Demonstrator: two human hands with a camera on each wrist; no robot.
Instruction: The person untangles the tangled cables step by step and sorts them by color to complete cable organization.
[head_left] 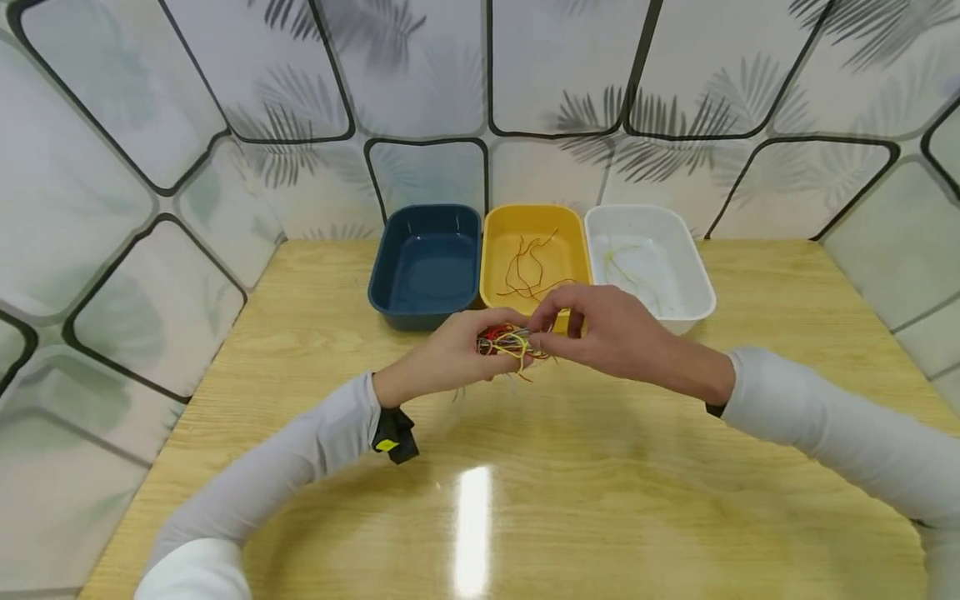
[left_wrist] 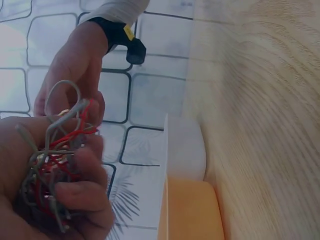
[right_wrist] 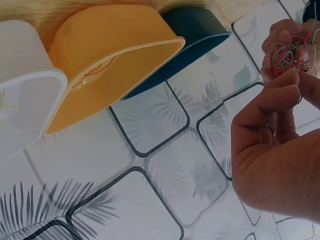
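My left hand [head_left: 457,354] grips a tangled bundle of thin wires [head_left: 513,340] in red, yellow and grey, held above the table in front of the bins. In the left wrist view, its fingers curl round the bundle [left_wrist: 55,165] and grey loops stick out at the top. From the right, my right hand [head_left: 607,333] reaches the bundle, with thumb and forefinger pinching at the wires on that side. The right wrist view shows these fingertips right against the tangle [right_wrist: 290,57]; the exact strand between them is hidden.
Three bins stand side by side at the back of the wooden table [head_left: 360,517]: dark blue [head_left: 427,321], yellow [head_left: 495,217] and white [head_left: 693,308]. Several red-orange wires [head_left: 528,267] lie in the yellow bin, and yellow wire [head_left: 618,265] in the white one. Behind them rises a patterned wall [head_left: 427,175].
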